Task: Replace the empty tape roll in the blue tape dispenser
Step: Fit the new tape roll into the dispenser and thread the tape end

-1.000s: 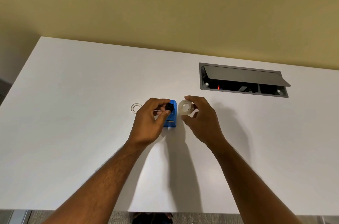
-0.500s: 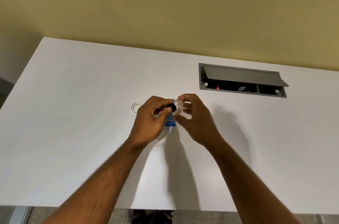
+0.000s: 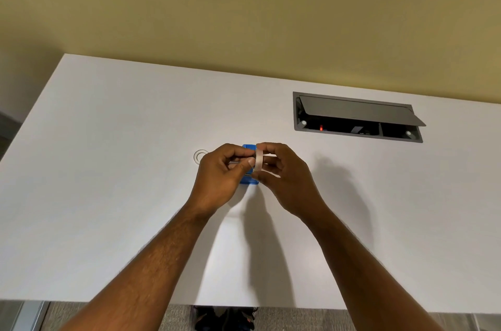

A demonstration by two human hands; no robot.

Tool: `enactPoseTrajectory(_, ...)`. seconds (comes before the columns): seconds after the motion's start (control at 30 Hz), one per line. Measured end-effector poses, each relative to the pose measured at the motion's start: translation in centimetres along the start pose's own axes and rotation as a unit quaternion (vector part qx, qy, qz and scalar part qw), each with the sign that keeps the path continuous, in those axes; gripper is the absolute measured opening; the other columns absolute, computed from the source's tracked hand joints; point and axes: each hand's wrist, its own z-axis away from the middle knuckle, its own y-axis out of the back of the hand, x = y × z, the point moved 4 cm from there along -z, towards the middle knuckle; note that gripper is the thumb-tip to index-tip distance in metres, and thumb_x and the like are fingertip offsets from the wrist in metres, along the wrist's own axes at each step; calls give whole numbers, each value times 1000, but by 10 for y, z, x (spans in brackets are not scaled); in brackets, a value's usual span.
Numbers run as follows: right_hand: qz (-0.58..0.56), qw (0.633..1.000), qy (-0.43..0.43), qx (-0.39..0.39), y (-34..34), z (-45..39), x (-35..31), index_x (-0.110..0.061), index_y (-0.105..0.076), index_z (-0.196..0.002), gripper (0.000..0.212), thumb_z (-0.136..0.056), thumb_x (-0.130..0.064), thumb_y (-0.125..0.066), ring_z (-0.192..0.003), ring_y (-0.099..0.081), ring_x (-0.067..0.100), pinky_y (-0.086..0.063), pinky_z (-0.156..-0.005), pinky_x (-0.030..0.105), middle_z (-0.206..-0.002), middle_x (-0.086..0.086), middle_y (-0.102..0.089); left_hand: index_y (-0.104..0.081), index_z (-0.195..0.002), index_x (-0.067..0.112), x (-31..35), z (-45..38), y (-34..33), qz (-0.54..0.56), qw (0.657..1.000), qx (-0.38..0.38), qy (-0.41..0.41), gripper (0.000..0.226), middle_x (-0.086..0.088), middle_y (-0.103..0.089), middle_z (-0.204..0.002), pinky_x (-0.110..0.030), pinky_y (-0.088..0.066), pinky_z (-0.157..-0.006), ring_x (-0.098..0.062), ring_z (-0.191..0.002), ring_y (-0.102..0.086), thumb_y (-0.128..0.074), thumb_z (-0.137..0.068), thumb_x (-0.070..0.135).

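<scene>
Blue plastic is showing between and just beyond the two hands, where the tape dispenser [image 3: 249, 181] is sitting on the white table [image 3: 108, 195], largely hidden behind the fingers. The right hand [image 3: 287, 181] is pinching a whitish tape roll [image 3: 258, 160] edge-on between thumb and fingertips, while the left hand [image 3: 219, 181] is closing its thumb and fingers against the roll's left face, possibly gripping a small part there, though that is hidden. Just beyond the left hand's knuckles a clear empty ring [image 3: 200, 156] is lying flat, and a grey cable hatch [image 3: 357, 116] is standing open well beyond the right hand.
</scene>
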Motion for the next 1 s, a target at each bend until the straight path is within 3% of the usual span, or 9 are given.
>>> enactPoseTrajectory(0.2, 19, 999, 21, 24, 0, -1, -3, -41, -60, -111, 55, -76, -4, -80, -98, -68, 9, -56, -87, 24, -113, -8, -66, -80, -102, 17, 0, 1, 1, 27, 999, -1, 18, 19, 1, -78, -99, -29, -58, -88, -13, -93, -73, -76, -86, 7)
enactPoseTrajectory(0.47, 29, 998, 39, 27, -3, -2, -1, -32, -63, -111, 48, -75, -6, -81, -97, -69, 2, -53, -82, 14, -109, -11, -67, -82, -100, 21, -5, -1, -1, 46, 998, 1, 46, 19, 6, -80, -93, -24, -59, -84, -9, -89, -75, -78, -85, 11)
enactPoseTrajectory(0.67, 54, 998, 22, 10, -6, -5, 7, -30, -62, -113, 44, -78, -10, -80, -98, -68, 2, -54, -83, 16, -109, -8, -67, -81, -100, 20, -11, 1, -4, 60, 997, -4, 52, 18, 5, -81, -94, -25, -60, -84, -12, -90, -76, -75, -87, 10)
enactPoseTrajectory(0.87, 120, 992, 20, -23, -8, -14, 14, -41, -56, -111, 45, -79, -20, -78, -103, -65, 6, -56, -92, 32, -112, -17, -63, -81, -99, 23, -21, -2, -6, 58, 996, 4, 69, 18, 8, -80, -91, -20, -59, -81, -9, -88, -76, -74, -88, 11)
enactPoseTrajectory(1.0, 139, 990, 28, -27, -9, -25, 18, -42, -56, -112, 46, -79, -17, -77, -104, -65, 10, -56, -92, 37, -115, -12, -64, -82, -98, 24, -24, -9, -7, 45, 997, 19, 65, 18, 9, -80, -90, -17, -58, -79, -8, -86, -75, -73, -89, 11)
